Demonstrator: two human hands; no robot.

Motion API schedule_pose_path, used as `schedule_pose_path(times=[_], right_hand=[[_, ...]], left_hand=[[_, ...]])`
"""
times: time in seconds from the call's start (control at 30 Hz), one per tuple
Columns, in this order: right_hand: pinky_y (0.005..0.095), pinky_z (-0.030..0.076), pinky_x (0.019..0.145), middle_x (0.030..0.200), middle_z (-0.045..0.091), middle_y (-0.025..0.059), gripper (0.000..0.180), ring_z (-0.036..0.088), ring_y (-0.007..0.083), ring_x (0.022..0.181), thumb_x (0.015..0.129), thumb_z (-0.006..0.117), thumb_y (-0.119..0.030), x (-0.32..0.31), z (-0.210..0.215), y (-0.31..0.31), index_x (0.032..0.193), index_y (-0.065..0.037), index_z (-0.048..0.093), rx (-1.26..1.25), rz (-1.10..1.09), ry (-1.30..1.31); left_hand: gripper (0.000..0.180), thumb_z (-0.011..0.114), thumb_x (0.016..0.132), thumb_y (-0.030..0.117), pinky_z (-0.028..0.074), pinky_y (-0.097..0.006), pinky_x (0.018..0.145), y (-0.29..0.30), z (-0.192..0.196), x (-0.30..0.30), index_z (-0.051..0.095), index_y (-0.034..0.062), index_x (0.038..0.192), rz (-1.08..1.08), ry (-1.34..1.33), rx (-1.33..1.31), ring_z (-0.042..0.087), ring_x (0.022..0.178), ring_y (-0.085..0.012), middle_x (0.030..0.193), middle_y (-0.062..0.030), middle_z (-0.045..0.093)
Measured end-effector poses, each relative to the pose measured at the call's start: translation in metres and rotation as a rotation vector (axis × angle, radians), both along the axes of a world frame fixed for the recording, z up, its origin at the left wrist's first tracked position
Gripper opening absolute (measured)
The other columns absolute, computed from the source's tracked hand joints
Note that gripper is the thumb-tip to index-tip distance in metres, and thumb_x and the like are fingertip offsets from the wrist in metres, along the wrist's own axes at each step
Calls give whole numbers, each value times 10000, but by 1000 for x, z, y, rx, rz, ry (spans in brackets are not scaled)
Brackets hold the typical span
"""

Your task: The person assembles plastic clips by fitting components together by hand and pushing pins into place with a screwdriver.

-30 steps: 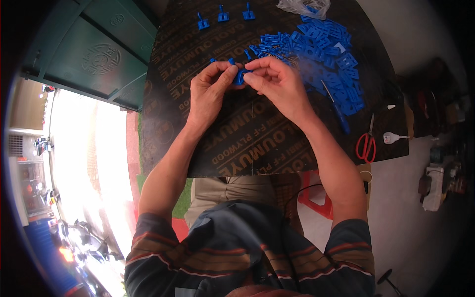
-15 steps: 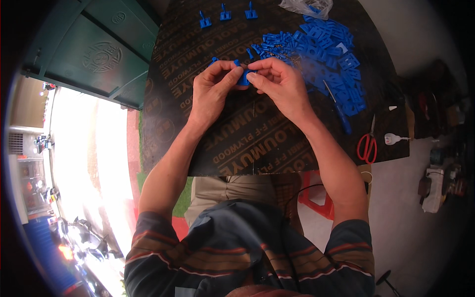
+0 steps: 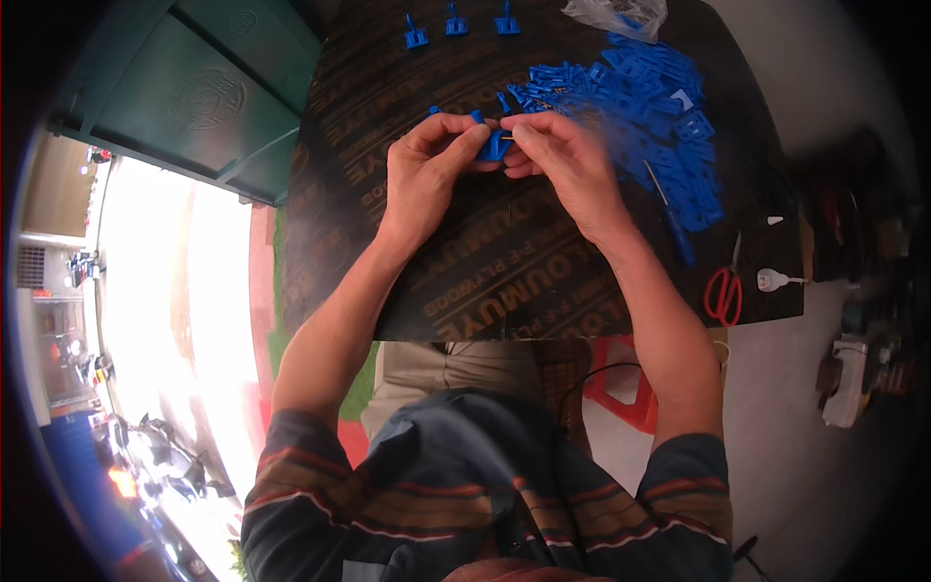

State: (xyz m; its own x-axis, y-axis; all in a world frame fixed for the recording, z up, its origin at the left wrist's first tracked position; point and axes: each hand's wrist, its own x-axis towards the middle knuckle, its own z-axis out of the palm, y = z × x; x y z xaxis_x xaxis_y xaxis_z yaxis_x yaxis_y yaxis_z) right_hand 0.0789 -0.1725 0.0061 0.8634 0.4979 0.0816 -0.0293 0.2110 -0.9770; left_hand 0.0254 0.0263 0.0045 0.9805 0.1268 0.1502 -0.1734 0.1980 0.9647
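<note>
Over the middle of the dark table, my left hand (image 3: 425,163) is closed on a small blue plastic part (image 3: 495,149), thumb against its left side. From the right, my right hand (image 3: 570,167) pinches a thin brass-coloured pin (image 3: 507,139), which lies across the blue part's right side. Whether the pin sits in a hole there I cannot tell. Just beyond the left hand another blue piece (image 3: 433,111) partly shows. Past the right hand spreads a heap of flat blue plastic plates (image 3: 669,107), with slim blue pieces (image 3: 562,80) and brass-coloured bits at its left.
Three upright blue assemblies (image 3: 456,21) stand along the far side of the table (image 3: 465,281). A clear plastic bag (image 3: 621,15) lies behind the heap. To the right are a blue-handled screwdriver (image 3: 679,228), red-handled scissors (image 3: 722,294) and a white plug (image 3: 774,280).
My right fingers have drawn slightly right from the blue part, so the brass-coloured pin now shows. The whole view has shifted a little.
</note>
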Motion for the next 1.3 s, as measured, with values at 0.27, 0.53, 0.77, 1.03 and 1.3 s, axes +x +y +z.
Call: schedule_pose_path(times=[0.27, 0.53, 0.77, 1.03, 1.3], right_hand=[[292, 626, 862, 1034, 755, 54, 298, 731, 125, 944, 1087, 696, -267, -3, 6, 0, 1248, -20, 743, -28, -35, -53], [286, 622, 863, 1036, 757, 56, 296, 724, 119, 921, 1076, 715, -260, -4, 8, 2, 1242, -17, 745, -19, -39, -56], [286, 627, 866, 1029, 753, 47, 254, 719, 105, 916, 1049, 750, -176, -3, 0, 5, 1226, 5, 742, -18, -47, -63], [308, 641, 869, 1091, 756, 59, 242, 715, 107, 942, 1041, 748, -125, -6, 1, 10, 1237, 15, 724, 34, -32, -10], [309, 642, 895, 1139, 754, 82, 268, 722, 119, 972, 1032, 757, -115, -4, 3, 7, 1248, 34, 704, 11, -16, 14]], left_hand=[[188, 706, 1071, 145, 660, -300, 869, -1, 2, 0, 739, -25, 1144, -26, 8, -60, 719, 1011, -124, 1161, -88, 751], [207, 697, 1079, 163, 656, -293, 889, 1, -1, 0, 732, -18, 1173, -49, -6, -88, 721, 1009, -113, 1126, -69, 749], [183, 705, 1076, 159, 597, -262, 925, 7, -4, -1, 741, 6, 1170, -35, -27, 94, 692, 1052, -83, 1165, -59, 772], [191, 729, 1059, 149, 567, -245, 857, 4, -8, 1, 750, -21, 1142, 24, -68, 32, 674, 937, -72, 1026, -25, 753], [204, 722, 1069, 171, 571, -239, 902, 2, -3, 0, 726, 35, 1220, -26, -76, 23, 686, 1023, -72, 1164, -36, 760]])
